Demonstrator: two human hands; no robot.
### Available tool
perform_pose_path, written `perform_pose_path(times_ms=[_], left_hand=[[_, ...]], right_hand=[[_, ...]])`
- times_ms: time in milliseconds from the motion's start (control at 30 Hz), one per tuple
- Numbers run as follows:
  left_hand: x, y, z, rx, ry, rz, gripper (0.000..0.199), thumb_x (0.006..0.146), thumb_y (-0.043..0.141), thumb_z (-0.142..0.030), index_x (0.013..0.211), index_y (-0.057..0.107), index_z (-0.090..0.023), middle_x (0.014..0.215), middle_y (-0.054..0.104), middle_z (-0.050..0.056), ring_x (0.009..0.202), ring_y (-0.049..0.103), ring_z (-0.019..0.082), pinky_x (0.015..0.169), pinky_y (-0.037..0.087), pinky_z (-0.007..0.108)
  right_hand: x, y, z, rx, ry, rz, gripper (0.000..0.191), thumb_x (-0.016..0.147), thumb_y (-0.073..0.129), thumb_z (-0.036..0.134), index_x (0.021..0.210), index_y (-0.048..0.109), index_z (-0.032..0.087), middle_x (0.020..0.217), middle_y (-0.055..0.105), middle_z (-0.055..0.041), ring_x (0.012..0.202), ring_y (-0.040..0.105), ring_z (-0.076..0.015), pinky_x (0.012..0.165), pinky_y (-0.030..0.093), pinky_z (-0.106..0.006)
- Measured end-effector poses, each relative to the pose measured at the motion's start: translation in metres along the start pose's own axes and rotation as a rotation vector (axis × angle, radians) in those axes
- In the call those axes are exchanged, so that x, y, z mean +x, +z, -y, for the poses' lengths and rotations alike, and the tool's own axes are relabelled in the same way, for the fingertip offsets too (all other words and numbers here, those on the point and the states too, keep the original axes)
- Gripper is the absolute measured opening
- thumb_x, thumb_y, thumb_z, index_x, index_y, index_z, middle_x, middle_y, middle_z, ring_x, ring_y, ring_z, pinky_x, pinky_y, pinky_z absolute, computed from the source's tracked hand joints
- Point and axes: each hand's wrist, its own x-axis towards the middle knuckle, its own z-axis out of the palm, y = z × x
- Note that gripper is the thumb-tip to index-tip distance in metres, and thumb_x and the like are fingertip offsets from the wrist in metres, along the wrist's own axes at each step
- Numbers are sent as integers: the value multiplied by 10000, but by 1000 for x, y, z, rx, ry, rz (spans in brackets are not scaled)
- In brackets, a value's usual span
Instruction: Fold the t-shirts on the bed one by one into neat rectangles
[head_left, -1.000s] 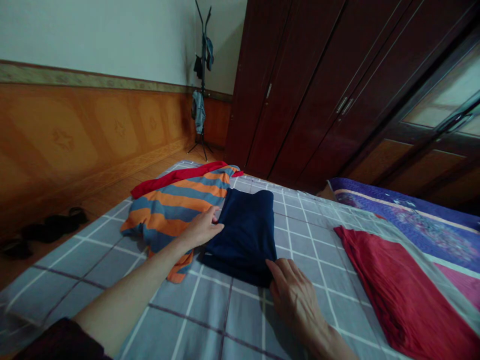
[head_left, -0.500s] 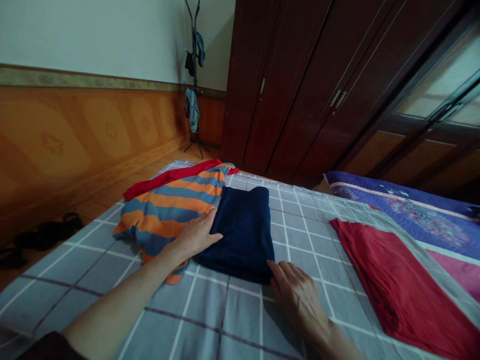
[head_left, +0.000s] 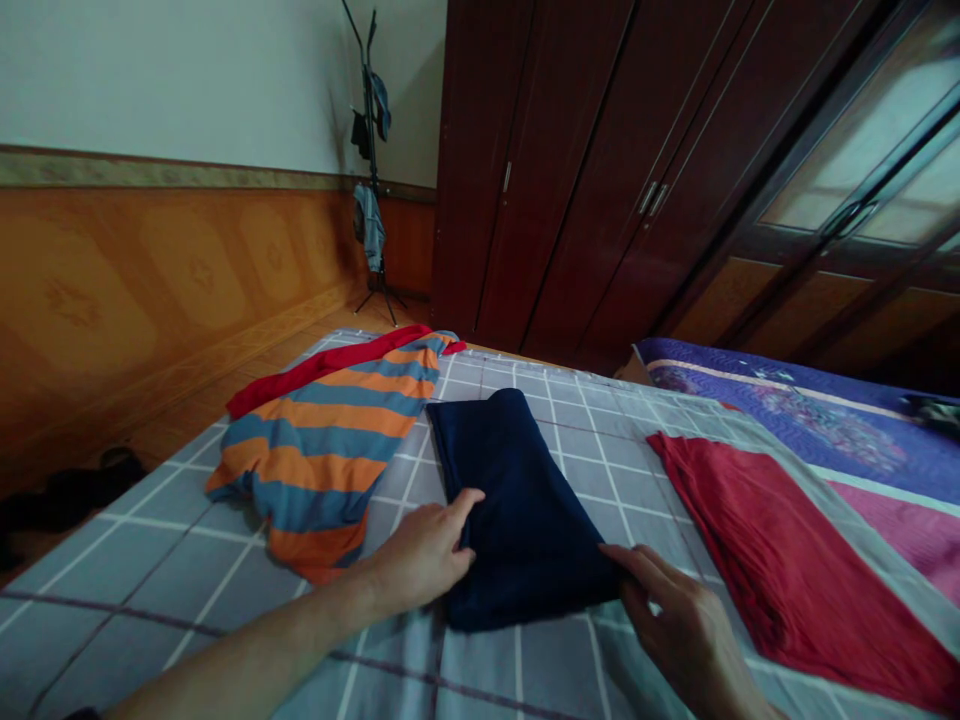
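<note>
A folded navy garment (head_left: 510,500) lies on the checked bedsheet (head_left: 300,650) in front of me. My left hand (head_left: 431,545) touches its left side, with the index finger and thumb spread apart. My right hand (head_left: 679,620) pinches the near right corner of the garment between thumb and fingers. Left of the navy garment lies an orange and grey-blue striped garment (head_left: 322,440), a strip of red cloth (head_left: 322,372) along its far edge. A red garment (head_left: 795,560) is spread out at the right, apart from my right hand.
Beyond the bed stands a dark red wardrobe (head_left: 570,180). A coat rack (head_left: 371,150) with a few items on it is in the far corner. Purple patterned bedding (head_left: 795,410) lies at the right. Dark objects (head_left: 75,490) are on the floor at the left.
The navy garment has moved nearer to me, and its near right corner now reaches farther right, with my right hand on it. My left hand has shifted right and nearer, off the striped garment.
</note>
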Motion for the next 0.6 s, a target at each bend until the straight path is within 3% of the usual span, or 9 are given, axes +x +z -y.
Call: perform_pose_path(times_ms=[133,233,333,400,500,600], left_hand=[[-16,6,-25,-134,87,144,644,764,601,-301,1373,394,-262,697,645,-25,656,604,161,632,412,248],[-2,-9,-17,-184,46,15,452,803,576,-329,1248,536,-252,680,652,-31,638,612,140,607,410,228],[34,-32,7,-73,-17,-266,262,847,520,-308,1069,632,-223,714,662,-20,648,607,129,605,409,222],[60,-45,23,71,-69,-390,195,826,539,-266,974,652,-208,761,670,-6,711,614,143,649,417,230],[90,-49,39,151,-103,-412,110,794,571,-238,823,662,-183,830,668,35,802,611,180,698,421,257],[103,-42,45,173,-106,-420,126,771,621,-291,787,653,-170,846,647,58,844,593,209,735,424,288]], right_hand=[[-30,-23,-40,50,103,67,267,873,450,232,1079,620,220,837,661,-33,576,636,-122,507,509,-205],[-32,-37,-47,26,122,54,286,846,534,303,1111,613,228,957,665,-57,701,675,-153,567,552,-221],[-12,-45,-18,39,64,-26,280,852,516,291,1106,608,219,979,653,-74,768,672,-177,623,560,-259],[6,-45,14,126,-41,33,246,866,496,256,1082,607,220,863,646,-47,697,648,-150,567,529,-233],[25,-34,59,193,-226,189,189,831,525,213,995,621,209,794,618,-23,668,611,-136,560,488,-225],[28,-11,77,181,-337,210,78,823,536,199,833,613,193,748,585,-23,649,569,-140,548,442,-236]])
